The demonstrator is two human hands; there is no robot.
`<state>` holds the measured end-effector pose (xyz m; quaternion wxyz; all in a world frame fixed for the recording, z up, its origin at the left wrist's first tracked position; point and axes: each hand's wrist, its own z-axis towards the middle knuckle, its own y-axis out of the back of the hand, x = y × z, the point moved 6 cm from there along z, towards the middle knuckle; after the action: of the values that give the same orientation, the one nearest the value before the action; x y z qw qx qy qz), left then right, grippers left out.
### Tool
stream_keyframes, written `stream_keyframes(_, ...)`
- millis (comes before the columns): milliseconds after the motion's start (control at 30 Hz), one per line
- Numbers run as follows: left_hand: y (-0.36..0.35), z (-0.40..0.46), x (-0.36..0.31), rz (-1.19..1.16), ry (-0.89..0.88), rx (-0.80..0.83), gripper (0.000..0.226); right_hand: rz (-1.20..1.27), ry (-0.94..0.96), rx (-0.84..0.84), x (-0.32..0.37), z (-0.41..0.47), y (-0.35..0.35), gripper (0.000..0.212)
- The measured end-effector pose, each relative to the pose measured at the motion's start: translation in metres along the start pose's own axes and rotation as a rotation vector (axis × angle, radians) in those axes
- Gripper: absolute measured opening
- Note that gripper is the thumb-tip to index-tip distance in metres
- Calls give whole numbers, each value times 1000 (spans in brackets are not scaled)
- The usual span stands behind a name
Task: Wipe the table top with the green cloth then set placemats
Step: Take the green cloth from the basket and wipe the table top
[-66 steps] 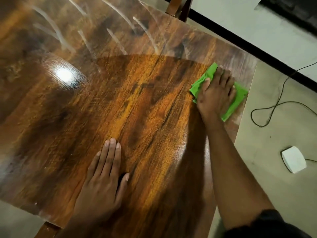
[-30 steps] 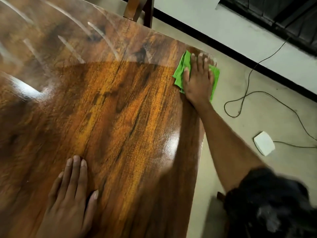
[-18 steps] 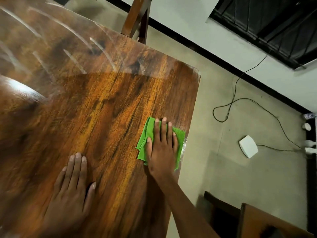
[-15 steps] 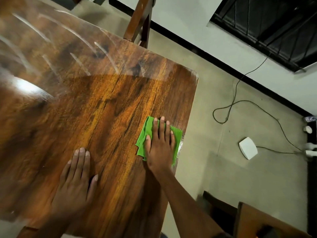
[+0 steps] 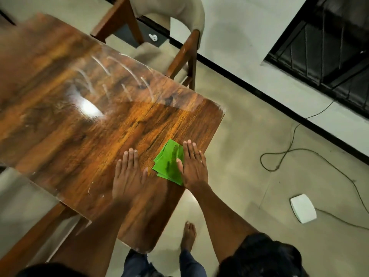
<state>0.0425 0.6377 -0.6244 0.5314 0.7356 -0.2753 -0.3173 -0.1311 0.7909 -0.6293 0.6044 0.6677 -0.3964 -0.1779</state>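
A glossy brown wooden table top (image 5: 83, 128) fills the left and middle of the head view. A folded green cloth (image 5: 168, 161) lies flat near the table's right edge. My right hand (image 5: 192, 164) presses down on the cloth's right half, fingers straight and together. My left hand (image 5: 128, 174) rests flat on the bare wood just left of the cloth, fingers spread, holding nothing. Pale streaks mark the far part of the table. No placemats are in view.
A wooden chair with a beige cushion (image 5: 169, 37) stands at the table's far side. On the floor to the right lie a black cable (image 5: 289, 156) and a white box (image 5: 303, 207). A bare foot (image 5: 188, 234) stands beside the table's near corner.
My right hand has slid the cloth from the far right corner back along the right edge toward me. My left hand has shifted right, close beside the cloth. The camera has pulled back.
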Motion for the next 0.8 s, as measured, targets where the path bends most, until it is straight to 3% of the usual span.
stream_keyframes(200,27,-10,-89,-45,84,1,90,-49,134,-75,-49,-34,70,70)
stream_keyframes(367,54,-19,-143,-41,96,-41,77,-47,204,-67,-72,-48,102,68)
stream_keyframes(800,30,11,-166,-64,270,-28,78,-29,348,-27,-87,20,114,75)
